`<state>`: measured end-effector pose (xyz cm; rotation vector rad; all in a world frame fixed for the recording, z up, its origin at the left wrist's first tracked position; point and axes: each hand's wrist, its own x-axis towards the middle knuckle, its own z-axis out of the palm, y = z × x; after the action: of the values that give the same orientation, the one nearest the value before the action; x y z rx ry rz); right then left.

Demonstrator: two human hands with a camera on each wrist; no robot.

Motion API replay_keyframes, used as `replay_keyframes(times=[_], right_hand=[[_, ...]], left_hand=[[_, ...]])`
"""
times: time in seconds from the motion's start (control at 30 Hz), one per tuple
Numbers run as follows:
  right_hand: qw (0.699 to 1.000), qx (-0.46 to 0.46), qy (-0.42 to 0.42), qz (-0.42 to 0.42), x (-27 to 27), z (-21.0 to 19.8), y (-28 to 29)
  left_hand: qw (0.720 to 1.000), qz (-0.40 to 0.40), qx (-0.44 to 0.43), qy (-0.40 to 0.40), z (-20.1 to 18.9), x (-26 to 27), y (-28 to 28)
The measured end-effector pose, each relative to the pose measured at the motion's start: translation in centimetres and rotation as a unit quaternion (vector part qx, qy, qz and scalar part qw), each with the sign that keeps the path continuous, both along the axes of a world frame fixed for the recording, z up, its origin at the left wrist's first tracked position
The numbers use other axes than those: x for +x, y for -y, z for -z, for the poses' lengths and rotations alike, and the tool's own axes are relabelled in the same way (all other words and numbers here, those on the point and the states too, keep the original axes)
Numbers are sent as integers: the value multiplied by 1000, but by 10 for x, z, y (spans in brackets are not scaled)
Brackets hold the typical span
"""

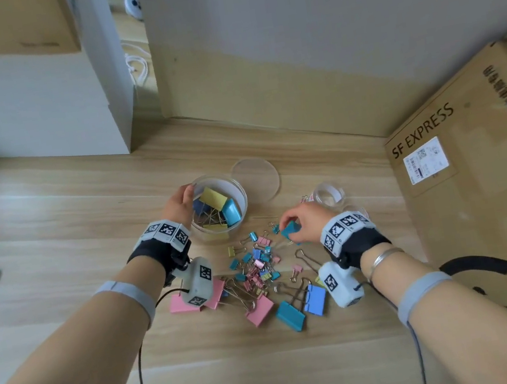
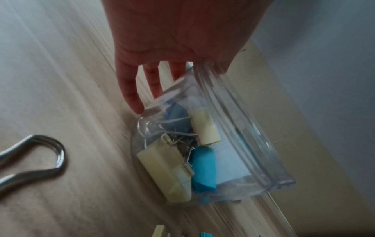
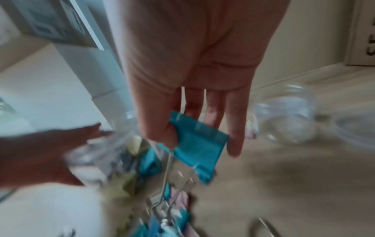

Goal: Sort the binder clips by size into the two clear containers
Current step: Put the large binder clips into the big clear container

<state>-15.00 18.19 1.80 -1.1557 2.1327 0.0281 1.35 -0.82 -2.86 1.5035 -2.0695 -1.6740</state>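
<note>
A large teal binder clip [image 3: 199, 144] is pinched between thumb and fingers of the right hand [image 1: 304, 224] above the clip pile [image 1: 257, 266] on the wooden floor [image 1: 51, 223]. The left hand [image 1: 179, 204] grips the rim of the bigger clear container [image 1: 240, 190]; the smaller container [image 1: 329, 194] sits just beyond.

Wood-grain floor [image 1: 51, 223], grey wall [image 1: 332, 6]

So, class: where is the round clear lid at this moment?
In the head view, the lid lies flat just right of, and slightly beyond, the large container that the left hand holds.
</note>
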Motion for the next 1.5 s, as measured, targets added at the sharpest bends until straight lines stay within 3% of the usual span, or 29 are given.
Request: replay_keyframes(times=[0.17,0.27,0.33,0.5,0.7,0.83,0.93,1.03,1.13,1.2,1.3,1.5], right_hand=[[991,-117,61,35,4,-49,56],[978,-171,97,63,20,-52,88],[979,-176,72,77,31,-41,106],[994,-66,-75,44,54,-4,121],[979,-66,-184,-61,65,7,110],[979,-101,-157,-80,56,9,95],[982,-157,-100,40,39,7,75],[987,-74,-85,115,20,15,37],[988,93,-62,106,8,31,-8],[981,150,-37,115,4,41,-35],[976,176,-10,126,9,50,-58],[982,140,-17,123,23,59,-68]], left_hand=[[1000,22,16,8,-1,6,4],[999,2,42,-5,-3,8,5],[999,24,41,1,-3,10,6],[999,39,32,0,-2,14,7],[999,42,25,-1,-2,15,7],[999,45,14,-1,0,15,6],[998,51,-21,3,7,15,4],[994,51,-93,0,15,14,-2],[986,35,-163,-9,17,11,-12],[980,34,-195,-10,17,7,-17],[977,18,-210,-22,18,5,-21],[981,10,-192,-25,19,6,-23]])
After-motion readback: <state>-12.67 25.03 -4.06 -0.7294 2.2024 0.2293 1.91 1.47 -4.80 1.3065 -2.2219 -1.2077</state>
